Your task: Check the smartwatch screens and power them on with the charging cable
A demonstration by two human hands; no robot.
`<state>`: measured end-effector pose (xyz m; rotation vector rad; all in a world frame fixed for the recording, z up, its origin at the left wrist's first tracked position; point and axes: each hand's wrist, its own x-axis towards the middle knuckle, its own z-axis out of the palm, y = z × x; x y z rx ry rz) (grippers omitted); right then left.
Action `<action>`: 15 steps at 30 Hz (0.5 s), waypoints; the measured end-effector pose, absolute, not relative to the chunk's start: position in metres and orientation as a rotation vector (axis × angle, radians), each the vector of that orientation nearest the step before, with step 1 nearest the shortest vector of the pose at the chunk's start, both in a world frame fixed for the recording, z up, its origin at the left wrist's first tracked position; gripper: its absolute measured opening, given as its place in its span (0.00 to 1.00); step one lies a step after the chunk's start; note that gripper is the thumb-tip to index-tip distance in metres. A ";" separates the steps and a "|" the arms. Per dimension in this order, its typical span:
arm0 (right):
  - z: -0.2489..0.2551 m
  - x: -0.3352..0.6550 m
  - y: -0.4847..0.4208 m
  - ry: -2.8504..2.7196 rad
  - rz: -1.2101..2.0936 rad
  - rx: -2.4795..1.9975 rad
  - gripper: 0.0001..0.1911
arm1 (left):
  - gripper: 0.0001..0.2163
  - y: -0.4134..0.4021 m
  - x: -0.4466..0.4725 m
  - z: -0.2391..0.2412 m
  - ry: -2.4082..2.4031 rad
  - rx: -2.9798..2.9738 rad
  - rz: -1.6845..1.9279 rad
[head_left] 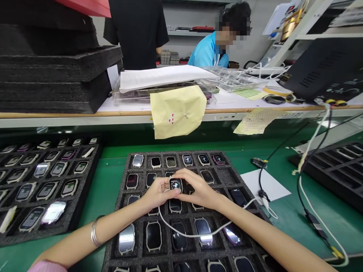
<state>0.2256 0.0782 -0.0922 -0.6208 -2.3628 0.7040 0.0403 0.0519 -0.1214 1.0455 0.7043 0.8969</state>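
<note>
While both bare forearms slant in from the near side of the black foam compartment tray (226,176), the left hand (156,193) and right hand (200,188) meet above it. Their fingers close on a small, rounded-square watch with a lit dark screen (176,185), the right ones curling over its top edge. A thin white cable (195,236) sags from below the left hand toward the tray's right side.

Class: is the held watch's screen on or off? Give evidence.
On. The watch, held between the left hand and right hand, shows lit white and blue markings on its dark face.
</note>
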 end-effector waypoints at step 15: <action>-0.098 0.222 0.077 -2.353 0.762 -0.636 0.21 | 0.15 0.052 0.038 -0.125 0.713 1.090 0.897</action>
